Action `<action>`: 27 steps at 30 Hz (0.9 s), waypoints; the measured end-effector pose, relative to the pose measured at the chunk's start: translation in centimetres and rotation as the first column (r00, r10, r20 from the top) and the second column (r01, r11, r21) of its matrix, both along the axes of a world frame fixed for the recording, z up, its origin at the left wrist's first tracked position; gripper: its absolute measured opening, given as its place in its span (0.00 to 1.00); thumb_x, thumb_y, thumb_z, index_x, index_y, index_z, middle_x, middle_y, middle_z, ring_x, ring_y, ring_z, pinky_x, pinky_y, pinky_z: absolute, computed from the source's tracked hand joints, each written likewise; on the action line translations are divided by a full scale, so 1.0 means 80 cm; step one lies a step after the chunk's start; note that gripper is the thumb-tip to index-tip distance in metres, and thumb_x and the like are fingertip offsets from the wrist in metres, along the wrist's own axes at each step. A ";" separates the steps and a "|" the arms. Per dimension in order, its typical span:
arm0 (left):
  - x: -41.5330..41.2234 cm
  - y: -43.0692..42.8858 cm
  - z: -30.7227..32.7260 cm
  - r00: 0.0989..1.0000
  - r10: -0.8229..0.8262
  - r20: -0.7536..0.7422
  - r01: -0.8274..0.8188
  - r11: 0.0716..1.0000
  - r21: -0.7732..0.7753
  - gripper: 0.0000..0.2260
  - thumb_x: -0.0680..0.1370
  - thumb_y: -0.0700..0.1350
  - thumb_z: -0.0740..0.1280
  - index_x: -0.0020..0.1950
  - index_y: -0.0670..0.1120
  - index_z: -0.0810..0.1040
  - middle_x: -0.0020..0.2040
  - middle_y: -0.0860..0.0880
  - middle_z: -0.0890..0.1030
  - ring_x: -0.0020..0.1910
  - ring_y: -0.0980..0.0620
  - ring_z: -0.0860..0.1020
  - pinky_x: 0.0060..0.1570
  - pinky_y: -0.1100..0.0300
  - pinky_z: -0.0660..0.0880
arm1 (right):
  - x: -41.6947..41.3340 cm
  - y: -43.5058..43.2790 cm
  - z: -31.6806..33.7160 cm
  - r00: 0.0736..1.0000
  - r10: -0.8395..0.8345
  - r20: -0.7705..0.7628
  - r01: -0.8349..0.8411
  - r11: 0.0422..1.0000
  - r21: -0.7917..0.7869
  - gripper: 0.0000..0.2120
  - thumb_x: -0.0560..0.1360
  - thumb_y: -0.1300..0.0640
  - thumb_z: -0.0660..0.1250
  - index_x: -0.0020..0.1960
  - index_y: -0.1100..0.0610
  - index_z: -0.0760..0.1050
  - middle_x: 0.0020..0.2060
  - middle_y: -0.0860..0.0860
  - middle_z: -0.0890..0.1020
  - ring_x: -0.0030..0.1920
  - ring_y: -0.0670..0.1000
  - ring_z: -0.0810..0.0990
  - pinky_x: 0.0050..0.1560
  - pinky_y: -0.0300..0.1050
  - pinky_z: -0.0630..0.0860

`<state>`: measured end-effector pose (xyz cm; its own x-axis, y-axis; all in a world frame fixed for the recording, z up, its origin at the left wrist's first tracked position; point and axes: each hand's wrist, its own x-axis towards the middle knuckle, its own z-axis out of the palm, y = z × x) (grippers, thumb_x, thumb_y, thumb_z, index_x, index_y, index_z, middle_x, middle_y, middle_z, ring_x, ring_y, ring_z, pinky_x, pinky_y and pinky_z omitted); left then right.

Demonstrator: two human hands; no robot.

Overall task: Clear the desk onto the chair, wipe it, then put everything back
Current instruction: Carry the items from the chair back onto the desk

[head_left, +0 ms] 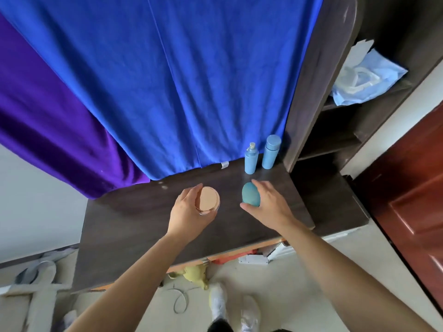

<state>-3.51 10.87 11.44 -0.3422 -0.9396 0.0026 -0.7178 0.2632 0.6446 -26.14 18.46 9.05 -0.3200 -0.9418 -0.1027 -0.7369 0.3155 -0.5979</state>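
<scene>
Both hands are over the bench [134, 226], each holding something.

Left hand [189, 212]: fingers curled round a round jar [209, 198] with a peach-gold lid, gripped from its left side, lid facing up. It's about mid-bench.

Right hand [271, 202]: thumb and fingers wrapped on a teal egg-shaped item [250, 194], just right of the jar, the two not touching.

Can't tell whether the jar or the egg is resting on the bench or lifted off it.

Back right corner of the bench: pump bottle [251, 160] and capped bottle [271, 152], both light blue, upright, side by side, just behind the egg.

Blue cloth [191, 80] hangs down to the bench's rear edge, with purple cloth [48, 128] to its left.

Dark shelf unit [335, 130] is on the right, with a pale blue bundle [366, 77] on an upper shelf. Red-brown door [412, 200] is further right.

On the floor below the front edge: white shoes [218, 300], a yellow object [194, 274] and a white power strip [254, 259].
</scene>
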 end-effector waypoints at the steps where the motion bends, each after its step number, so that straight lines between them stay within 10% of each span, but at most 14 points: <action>1: -0.003 -0.016 -0.012 1.000 -0.004 0.015 0.004 1.000 0.023 0.35 0.67 0.56 0.78 0.71 0.49 0.73 0.65 0.53 0.76 0.64 0.51 0.74 0.63 0.55 0.72 | -0.001 -0.013 -0.009 1.000 -0.008 0.002 0.008 1.000 0.024 0.39 0.72 0.40 0.73 0.76 0.53 0.64 0.69 0.49 0.70 0.65 0.53 0.75 0.64 0.49 0.72; 13: -0.061 -0.167 -0.148 0.995 -0.048 0.084 0.030 0.980 0.197 0.32 0.69 0.60 0.75 0.70 0.53 0.71 0.60 0.53 0.77 0.60 0.50 0.75 0.58 0.57 0.73 | 0.001 -0.172 -0.109 0.999 -0.043 -0.001 0.042 0.988 0.152 0.37 0.75 0.49 0.73 0.78 0.58 0.61 0.72 0.53 0.68 0.70 0.55 0.70 0.66 0.49 0.69; 27: -0.055 -0.180 -0.162 0.989 -0.144 0.042 0.136 0.977 0.165 0.35 0.76 0.52 0.72 0.79 0.47 0.62 0.78 0.48 0.63 0.76 0.48 0.62 0.68 0.53 0.67 | 0.005 -0.171 -0.131 0.997 -0.063 -0.045 0.068 0.991 0.117 0.42 0.77 0.44 0.69 0.81 0.58 0.51 0.80 0.52 0.56 0.79 0.50 0.56 0.73 0.46 0.63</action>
<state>-7.94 -3.52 -1.53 -0.4660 -0.8689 -0.1668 -0.7157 0.2593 0.6485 -25.74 4.79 -1.44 -0.3868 -0.9007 -0.1977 -0.7352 0.4306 -0.5235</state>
